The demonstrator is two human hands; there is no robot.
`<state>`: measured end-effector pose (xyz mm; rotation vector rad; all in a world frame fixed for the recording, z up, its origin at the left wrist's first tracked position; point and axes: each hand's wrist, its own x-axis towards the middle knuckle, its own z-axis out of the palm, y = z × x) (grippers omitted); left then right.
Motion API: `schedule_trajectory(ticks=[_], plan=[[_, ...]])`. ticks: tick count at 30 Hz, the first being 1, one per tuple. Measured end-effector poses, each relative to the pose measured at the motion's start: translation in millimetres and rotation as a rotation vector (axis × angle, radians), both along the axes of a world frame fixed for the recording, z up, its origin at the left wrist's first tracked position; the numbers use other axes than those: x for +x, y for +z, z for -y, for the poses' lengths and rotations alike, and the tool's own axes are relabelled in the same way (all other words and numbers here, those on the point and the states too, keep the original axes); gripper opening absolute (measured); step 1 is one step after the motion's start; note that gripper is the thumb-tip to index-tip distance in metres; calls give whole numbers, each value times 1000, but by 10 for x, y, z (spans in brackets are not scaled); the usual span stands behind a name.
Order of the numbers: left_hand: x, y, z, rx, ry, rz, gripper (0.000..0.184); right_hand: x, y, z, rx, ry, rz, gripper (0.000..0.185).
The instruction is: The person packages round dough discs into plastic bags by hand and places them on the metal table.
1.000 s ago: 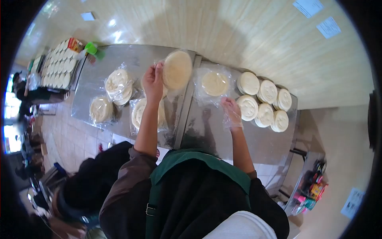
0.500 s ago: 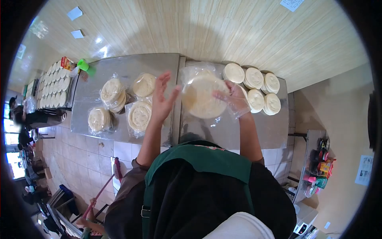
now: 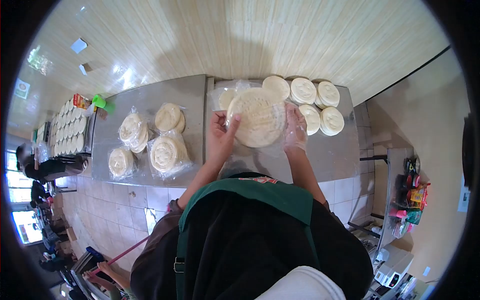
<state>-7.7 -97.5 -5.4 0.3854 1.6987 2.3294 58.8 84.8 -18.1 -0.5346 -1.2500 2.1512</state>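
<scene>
A pale, pricked pizza base [image 3: 257, 117] with clear plastic about it is held up above the steel table. My left hand [image 3: 223, 134] grips its left edge, thumb on top. On the opposite edge my right hand [image 3: 295, 127] is closed, with clear film over it; whether that is a glove or part of a bag I cannot tell. Behind the held base, more clear plastic [image 3: 242, 86] and another pale round [image 3: 226, 99] lie on the table, partly hidden. Stacks of unbagged bases [image 3: 302, 91] stand just beyond my right hand.
Several bagged stacks [image 3: 169, 154] sit on the left part of the steel table [image 3: 195, 95]. A green cup [image 3: 99, 101] stands at its far left corner, near a rack of pale rounds [image 3: 68, 125]. Another person's hands hold a pink pole [image 3: 127, 252] at lower left.
My left hand has moved from open in the air to gripping the base's left edge. The base now tilts up between both hands, and the view has shifted slightly.
</scene>
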Motion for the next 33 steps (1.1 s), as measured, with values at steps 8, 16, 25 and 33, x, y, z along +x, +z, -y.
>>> schedule_trajectory(ticks=[8,16,25,33], plan=[[-173,104,55,-100,-119,-97,16,174,230,-42,461,-10,23,26],[-61,145,44,-14,-3,-84,16,195,138,-4,483,-83,29,28],[-46,170,160,-347,132,-688,13,210,152,56,653,-9,131,29],[-4,218,-9,-20,316,-236,18,166,298,142,691,-204,119,29]])
